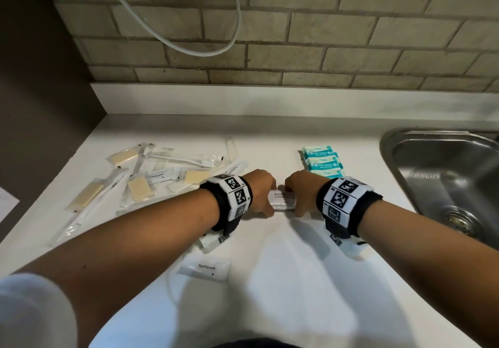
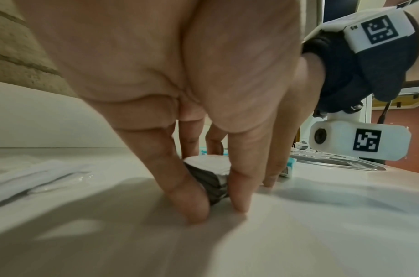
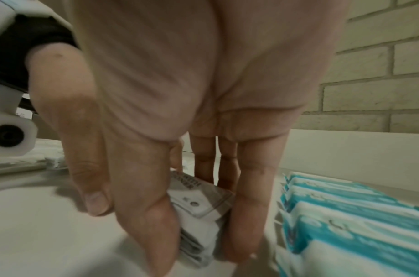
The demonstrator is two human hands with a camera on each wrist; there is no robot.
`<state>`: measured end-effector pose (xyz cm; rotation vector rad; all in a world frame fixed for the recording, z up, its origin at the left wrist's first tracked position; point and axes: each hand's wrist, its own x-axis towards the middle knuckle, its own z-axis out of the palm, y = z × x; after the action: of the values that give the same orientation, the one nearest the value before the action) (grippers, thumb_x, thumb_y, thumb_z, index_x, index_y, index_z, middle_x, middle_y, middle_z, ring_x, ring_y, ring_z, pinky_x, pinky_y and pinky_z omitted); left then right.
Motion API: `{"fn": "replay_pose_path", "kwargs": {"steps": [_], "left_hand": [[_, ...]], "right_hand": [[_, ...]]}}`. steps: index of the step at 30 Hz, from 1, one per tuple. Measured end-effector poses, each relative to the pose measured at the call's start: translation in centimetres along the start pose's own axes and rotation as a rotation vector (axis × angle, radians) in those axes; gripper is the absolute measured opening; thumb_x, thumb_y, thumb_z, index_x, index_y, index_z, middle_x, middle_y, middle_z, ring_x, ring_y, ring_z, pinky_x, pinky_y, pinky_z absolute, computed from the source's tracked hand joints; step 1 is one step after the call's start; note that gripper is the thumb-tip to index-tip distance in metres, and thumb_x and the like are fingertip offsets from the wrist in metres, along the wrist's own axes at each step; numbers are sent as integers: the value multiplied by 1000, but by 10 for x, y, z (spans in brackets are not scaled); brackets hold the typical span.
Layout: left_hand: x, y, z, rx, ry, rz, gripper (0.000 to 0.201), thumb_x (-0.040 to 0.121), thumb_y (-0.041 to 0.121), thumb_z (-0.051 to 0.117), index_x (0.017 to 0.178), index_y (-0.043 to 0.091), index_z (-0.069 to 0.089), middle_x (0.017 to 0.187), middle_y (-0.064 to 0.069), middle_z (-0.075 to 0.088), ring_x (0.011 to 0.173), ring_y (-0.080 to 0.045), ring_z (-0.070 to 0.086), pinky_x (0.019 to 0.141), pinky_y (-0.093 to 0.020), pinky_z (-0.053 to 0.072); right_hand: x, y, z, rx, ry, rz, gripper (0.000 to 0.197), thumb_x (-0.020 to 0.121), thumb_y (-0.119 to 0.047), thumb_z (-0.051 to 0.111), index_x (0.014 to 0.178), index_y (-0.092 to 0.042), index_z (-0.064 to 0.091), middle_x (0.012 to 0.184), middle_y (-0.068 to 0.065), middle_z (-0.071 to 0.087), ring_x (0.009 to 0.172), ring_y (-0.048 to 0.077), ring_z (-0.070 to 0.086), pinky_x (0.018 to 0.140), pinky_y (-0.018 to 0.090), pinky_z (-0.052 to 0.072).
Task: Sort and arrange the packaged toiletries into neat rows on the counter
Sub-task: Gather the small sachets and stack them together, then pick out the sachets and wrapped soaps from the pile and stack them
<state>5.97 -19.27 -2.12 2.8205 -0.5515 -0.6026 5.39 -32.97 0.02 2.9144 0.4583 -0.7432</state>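
A small stack of white shampoo and conditioner sachets (image 1: 283, 198) stands on the white counter (image 1: 283, 280) at the centre. My left hand (image 1: 263, 195) pinches its left end and my right hand (image 1: 297, 196) pinches its right end. In the left wrist view the left hand (image 2: 216, 202) has its fingertips down on the counter either side of the stack (image 2: 208, 172). From the right wrist, the right hand (image 3: 198, 249) clamps the stack (image 3: 198, 211) between thumb and fingers. A row of teal wipe packs (image 1: 322, 162) lies just behind my right hand.
A loose pile of packaged combs, toothbrushes and toothpaste sachets (image 1: 140, 177) covers the counter's left side. One toothpaste sachet (image 1: 206, 268) lies under my left forearm. A steel sink (image 1: 445, 175) is at the right. The brick wall carries a hanging white cable (image 1: 189, 42).
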Motion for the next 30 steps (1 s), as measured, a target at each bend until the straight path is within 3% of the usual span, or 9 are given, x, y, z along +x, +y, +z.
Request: {"fn": "replay_pose_path", "kwargs": {"steps": [3,6,8,12,17,20,25,28,30], "left_hand": [[-2,-4,0,-40,7,17,51,67,35,81,112,17,64,105,-3,65,93,-24,64,77,-29,51],[-9,-11,-6,-110,21,57,70,71,36,81,132,16,53,122,-3,58,110,-21,59,85,-24,43],[-16,-21,-17,-160,52,64,68,77,34,78,136,16,50,128,-1,56,116,-18,56,87,-21,39],[-25,-55,-42,-243,195,-25,33,89,22,67,121,15,64,117,-3,66,101,-17,60,82,-20,40],[-13,-80,-49,-106,244,-134,33,92,19,60,124,13,64,125,-5,65,116,-21,58,91,-22,40],[-4,-85,-44,-9,184,-180,44,89,33,63,127,11,61,128,-7,62,117,-25,58,98,-30,45],[9,-84,-35,84,163,-215,42,86,40,63,109,5,65,107,-12,68,99,-30,65,81,-35,52],[9,-79,-35,110,136,-207,30,85,34,62,89,4,63,90,-14,65,93,-35,66,70,-34,46],[9,-74,-36,152,70,-196,24,85,25,61,89,1,63,91,-18,64,95,-36,65,70,-36,46]], "right_hand": [[-2,0,-1,-32,-1,-1,45,72,-23,78,113,-12,63,105,6,69,96,24,66,85,34,56],[-8,2,-5,-79,-15,11,56,70,-28,79,120,-18,58,110,3,67,101,23,64,87,34,54],[-16,-2,-13,-127,23,17,61,70,-35,77,125,-21,54,114,0,65,103,22,63,87,35,53],[-36,-35,-27,-106,236,-144,46,85,-41,58,127,-22,54,121,0,59,106,24,61,81,32,48],[-40,-96,-7,50,71,-472,45,84,-47,61,122,-23,56,117,-2,61,101,22,60,80,32,49],[-35,-122,13,46,5,-495,47,77,-57,66,107,-21,58,107,0,63,93,24,59,74,32,48],[-28,-137,22,75,-2,-457,42,66,-43,82,90,-17,59,92,0,66,76,21,57,51,23,36],[-22,-139,21,144,-26,-442,36,69,-29,82,96,-13,65,96,2,70,79,19,62,52,20,39],[-19,-137,25,198,-54,-420,34,68,-23,83,94,-13,63,96,4,72,83,21,68,60,24,47]]}}
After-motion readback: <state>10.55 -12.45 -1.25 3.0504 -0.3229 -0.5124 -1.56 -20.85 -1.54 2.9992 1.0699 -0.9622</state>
